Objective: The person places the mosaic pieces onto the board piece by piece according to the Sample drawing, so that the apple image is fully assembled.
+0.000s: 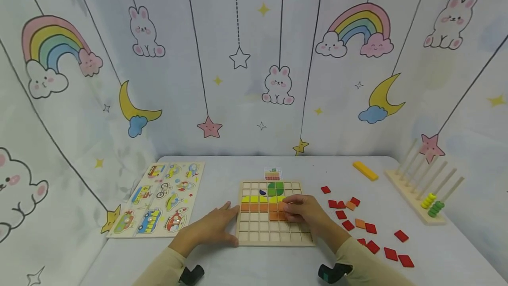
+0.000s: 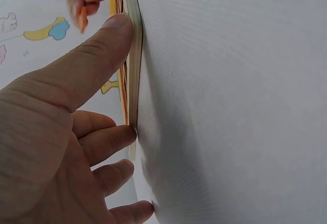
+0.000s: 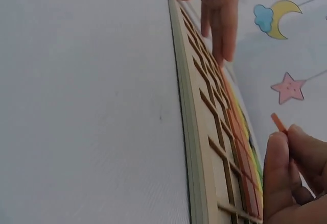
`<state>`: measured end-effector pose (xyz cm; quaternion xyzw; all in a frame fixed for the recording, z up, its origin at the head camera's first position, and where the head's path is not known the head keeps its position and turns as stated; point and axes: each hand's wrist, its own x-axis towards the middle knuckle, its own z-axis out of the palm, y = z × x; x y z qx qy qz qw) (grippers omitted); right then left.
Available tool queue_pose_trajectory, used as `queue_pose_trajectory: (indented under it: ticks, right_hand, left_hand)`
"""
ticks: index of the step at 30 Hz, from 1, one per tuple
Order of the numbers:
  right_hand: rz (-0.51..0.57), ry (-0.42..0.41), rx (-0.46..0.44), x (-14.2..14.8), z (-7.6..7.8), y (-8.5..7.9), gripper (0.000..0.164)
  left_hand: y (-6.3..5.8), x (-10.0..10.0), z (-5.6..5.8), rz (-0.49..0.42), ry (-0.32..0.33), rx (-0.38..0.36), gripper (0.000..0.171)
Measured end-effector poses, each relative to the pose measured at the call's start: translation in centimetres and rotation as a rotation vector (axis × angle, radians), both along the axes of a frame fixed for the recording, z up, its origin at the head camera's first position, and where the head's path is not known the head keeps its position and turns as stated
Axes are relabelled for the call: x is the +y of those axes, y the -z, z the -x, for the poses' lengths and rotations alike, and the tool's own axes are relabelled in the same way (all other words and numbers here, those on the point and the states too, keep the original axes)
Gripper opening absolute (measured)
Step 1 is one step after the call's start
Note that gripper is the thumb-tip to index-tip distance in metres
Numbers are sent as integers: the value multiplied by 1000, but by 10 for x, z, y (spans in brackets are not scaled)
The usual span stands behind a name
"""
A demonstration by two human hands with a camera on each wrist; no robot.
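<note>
A wooden grid board lies at the middle of the table. Its upper rows hold green pieces, a small dark blue piece, a yellow row and orange tiles. My left hand touches the board's left edge with fingers spread; the left wrist view shows the thumb against the wooden side. Above the board's right part, my right hand pinches an orange tile between thumb and finger. That tile is tilted and apart from the board in the right wrist view.
Several red tiles and a few orange ones lie scattered right of the board. Farther right are a yellow block and a peg stand with beads. A picture puzzle lies left; a small picture card sits behind the board.
</note>
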<state>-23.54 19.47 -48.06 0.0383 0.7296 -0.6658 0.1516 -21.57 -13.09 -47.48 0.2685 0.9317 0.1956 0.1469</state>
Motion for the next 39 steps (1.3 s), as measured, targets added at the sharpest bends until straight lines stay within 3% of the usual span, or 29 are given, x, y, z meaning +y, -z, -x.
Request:
queue_pose_trajectory:
  ticks: [9, 16, 29, 34, 39]
  right_hand:
    - [-196, -195, 104, -41, 2, -4, 21]
    - [-341, -185, 138, -53, 1, -9, 13]
    - [-370, -160, 204, -49, 0, -9, 17]
    - [-227, -90, 246, -10, 3, -15, 34]
    - [-143, 76, 194, 90, 6, -23, 59]
  left_hand:
    - [-2, 5, 1, -6, 10, -13, 103]
    - [-4, 5, 3, -7, 16, -11, 101]
    - [-5, 6, 4, 3, 26, 8, 101]
    - [-5, 4, 3, -8, 22, 0, 104]
    - [-3, 0, 0, -12, 18, -8, 105]
